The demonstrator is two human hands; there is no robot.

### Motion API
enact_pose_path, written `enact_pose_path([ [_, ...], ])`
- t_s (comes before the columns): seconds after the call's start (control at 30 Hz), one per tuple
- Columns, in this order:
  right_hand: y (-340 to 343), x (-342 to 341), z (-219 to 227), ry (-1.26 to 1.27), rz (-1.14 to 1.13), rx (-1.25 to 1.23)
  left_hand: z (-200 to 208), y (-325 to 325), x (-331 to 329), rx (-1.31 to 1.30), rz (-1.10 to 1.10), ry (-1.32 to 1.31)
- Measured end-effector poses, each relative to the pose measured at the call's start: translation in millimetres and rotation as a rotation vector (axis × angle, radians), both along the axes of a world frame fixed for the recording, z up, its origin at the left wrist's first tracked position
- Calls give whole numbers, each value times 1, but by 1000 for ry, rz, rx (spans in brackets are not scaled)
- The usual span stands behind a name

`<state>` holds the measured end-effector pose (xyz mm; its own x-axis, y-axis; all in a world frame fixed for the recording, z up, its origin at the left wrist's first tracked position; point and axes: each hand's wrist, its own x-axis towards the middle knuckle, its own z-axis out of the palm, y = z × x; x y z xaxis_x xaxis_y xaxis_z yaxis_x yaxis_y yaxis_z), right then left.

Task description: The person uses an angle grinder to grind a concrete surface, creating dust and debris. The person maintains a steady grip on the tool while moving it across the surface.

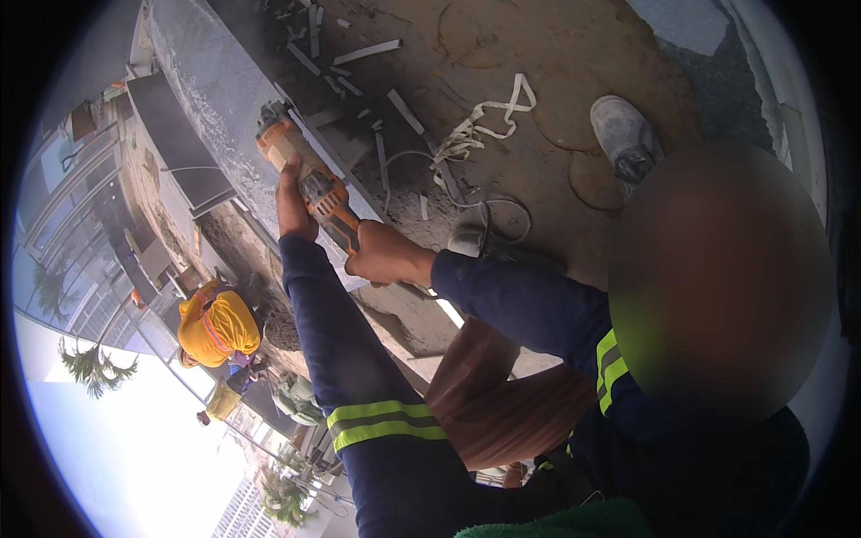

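Observation:
Both my hands are on an orange and grey angle grinder (320,186), held tilted over the edge of a long grey stone slab (211,67). My left hand (292,204) is closed around the body behind the gear head. Farther back, my right hand (387,254) wraps the rear handle. The grinder's head points toward the upper left, over the slab. Its disc cannot be made out. Pale dust lies on the slab beside the tool.
Narrow offcut strips (368,51) litter the dusty ground, with a tangled white strap (484,121) and a looped cable (516,224) near a dusty shoe (623,134). At left, a person in a yellow top (220,325) bends over. A blurred patch covers much of the right side.

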<state>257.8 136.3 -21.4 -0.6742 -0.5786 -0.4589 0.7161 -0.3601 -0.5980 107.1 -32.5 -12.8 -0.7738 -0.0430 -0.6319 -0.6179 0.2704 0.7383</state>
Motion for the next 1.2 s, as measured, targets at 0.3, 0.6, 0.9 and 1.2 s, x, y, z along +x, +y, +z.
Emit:
enact_pose_path([
  [0.3, 3, 11, 5, 3, 31, 20, -1, -7, 13, 29, 18, 4],
  [0.6, 0, 26, 3, 14, 28, 62, 5, 3, 29, 34, -6, 20],
  [0.9, 6, 27, 8, 0, 54, 51, 2, 8, 35, -8, 46, 34],
  [1.2, 8, 13, 9, -22, -43, 10, 3, 9, 18, -42, 23, 25],
])
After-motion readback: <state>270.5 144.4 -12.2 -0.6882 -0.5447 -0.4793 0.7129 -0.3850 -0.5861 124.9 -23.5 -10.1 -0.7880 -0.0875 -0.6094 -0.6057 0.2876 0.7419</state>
